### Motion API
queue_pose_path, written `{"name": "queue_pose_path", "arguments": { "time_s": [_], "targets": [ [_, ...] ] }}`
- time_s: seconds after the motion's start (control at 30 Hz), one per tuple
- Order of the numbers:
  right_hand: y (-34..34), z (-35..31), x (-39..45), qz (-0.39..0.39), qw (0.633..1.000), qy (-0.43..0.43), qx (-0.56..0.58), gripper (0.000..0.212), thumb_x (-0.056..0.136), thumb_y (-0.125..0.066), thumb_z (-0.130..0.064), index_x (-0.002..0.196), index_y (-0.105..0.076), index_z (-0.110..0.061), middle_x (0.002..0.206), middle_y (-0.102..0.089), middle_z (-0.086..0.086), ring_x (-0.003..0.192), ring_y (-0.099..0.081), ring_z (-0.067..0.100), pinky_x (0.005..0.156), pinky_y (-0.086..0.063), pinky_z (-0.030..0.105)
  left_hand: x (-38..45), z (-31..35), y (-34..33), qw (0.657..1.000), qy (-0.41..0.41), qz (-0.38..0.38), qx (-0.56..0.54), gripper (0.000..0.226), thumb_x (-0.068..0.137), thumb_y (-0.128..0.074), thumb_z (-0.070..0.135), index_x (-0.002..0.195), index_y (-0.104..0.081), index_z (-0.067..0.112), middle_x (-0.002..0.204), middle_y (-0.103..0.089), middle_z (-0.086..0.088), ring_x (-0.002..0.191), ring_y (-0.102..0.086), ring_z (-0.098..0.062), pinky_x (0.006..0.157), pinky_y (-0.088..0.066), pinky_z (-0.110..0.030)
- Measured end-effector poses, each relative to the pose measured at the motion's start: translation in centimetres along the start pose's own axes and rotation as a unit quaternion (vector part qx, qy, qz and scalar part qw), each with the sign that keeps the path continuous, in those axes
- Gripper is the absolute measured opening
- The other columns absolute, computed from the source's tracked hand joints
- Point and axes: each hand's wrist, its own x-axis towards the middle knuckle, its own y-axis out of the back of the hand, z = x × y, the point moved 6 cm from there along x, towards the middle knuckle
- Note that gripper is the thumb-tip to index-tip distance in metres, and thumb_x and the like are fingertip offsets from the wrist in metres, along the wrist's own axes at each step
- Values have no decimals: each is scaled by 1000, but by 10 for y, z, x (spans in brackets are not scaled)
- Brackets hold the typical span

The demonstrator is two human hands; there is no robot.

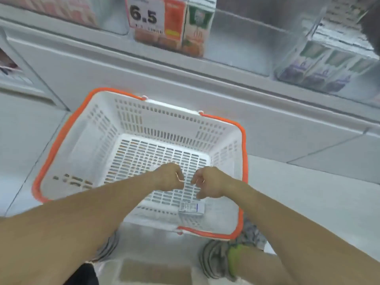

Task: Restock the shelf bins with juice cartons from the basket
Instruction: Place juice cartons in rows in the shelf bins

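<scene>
A long pale grey shelf [205, 64] ran across the top of the view, carrying clear plastic bins: one bin [164, 23] held upright orange-and-green juice cartons behind a white price tag [145, 14] reading 6.5, and another bin [329, 58] to the right held a row of purple-and-green cartons. Below it, on the light tiled floor [308, 192], stood a white perforated plastic basket with an orange rim [243, 161], almost emptied. Both bare forearms reached down into it from the near edge. The left hand [168, 177] and the right hand [209, 182] hung close together above the basket floor, fingers loosely curled and holding nothing as far as could be seen, the fingertips of the two hands nearly meeting. Just below the right hand, against the near wall of the basket, lay one small white-and-blue carton [192, 208] on its side, apparently the last one left. To do this pickup well, the right hand would probably need to drop lower and back toward the near wall, spread thumb and fingers across the carton's two broad faces, and lift it clear before turning it upright for the matching bin; which bin it belongs to could not be told from its blurred print.
</scene>
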Motion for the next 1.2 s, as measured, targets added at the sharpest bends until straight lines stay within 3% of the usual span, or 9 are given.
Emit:
{"name": "queue_pose_path", "arguments": {
  "time_s": [0.2,0.33,0.43,0.53,0.6,0.77,0.97,1.1,1.2],
  "targets": [
    [-87,30,35,-85,987,-40,-134,64,77,-81,-8,134,-52,-9,138,-51,10,124,-53,26,97,-46,32,5,-62,-62,993,40,-111,19,38,92,-67,33,124,-64,13,119,-65,-2,100,-65,-22,88,-54,-34],
    [-103,35,43,-60,986,-34,-150,43,82,-62,3,122,-54,-10,124,-55,12,110,-58,30,89,-51,37,11,-68,-48,996,53,-66,-15,33,94,-65,31,121,-64,12,136,-55,2,119,-57,-23,100,-47,-35],
    [-91,26,47,-58,988,-25,-138,34,77,-71,-13,109,-65,-6,105,-63,9,94,-61,26,81,-55,39,13,-64,-45,995,48,-55,-61,45,91,-68,32,132,-55,16,141,-52,-4,118,-56,-23,100,-47,-36],
    [-46,8,39,-38,998,-11,-41,25,72,-78,-28,86,-68,-9,84,-61,4,80,-57,23,68,-49,34,10,-51,-39,996,8,-53,-65,74,85,-76,33,147,-38,21,150,-41,-2,126,-50,-22,99,-46,-35],
    [0,-5,21,-46,999,-6,11,26,72,-81,-32,95,-73,-22,96,-67,-3,90,-64,18,80,-55,35,3,-28,-23,996,-40,-43,-72,81,78,-83,34,146,-40,24,150,-42,3,133,-45,-19,106,-42,-34],
    [138,-26,-59,24,998,22,56,17,76,-79,-18,92,-75,-23,89,-65,-1,58,-61,-3,62,-54,26,-39,72,52,962,-180,49,-201,30,71,-89,29,91,-70,17,92,-75,-3,79,-70,-16,83,-56,-38],
    [241,-11,-187,189,961,103,175,37,77,-82,-31,111,-68,-26,109,-70,7,87,-69,17,76,-57,29,-97,188,111,880,-298,125,-348,26,78,-80,20,96,-71,3,87,-77,-12,82,-74,-23,84,-58,-41],
    [279,15,-249,257,943,121,172,24,85,-75,-27,108,-72,-19,106,-73,9,92,-72,27,70,-59,30,-112,264,131,869,-366,169,-287,27,78,-81,30,95,-74,9,85,-78,-5,84,-74,-24,84,-56,-47],
    [304,42,-287,342,908,151,189,26,84,-75,-14,109,-71,-10,101,-74,15,83,-73,25,71,-61,33,-111,315,149,862,-419,249,-142,41,73,-83,45,107,-71,27,105,-72,14,97,-64,5,87,-48,-14]
  ]
}}
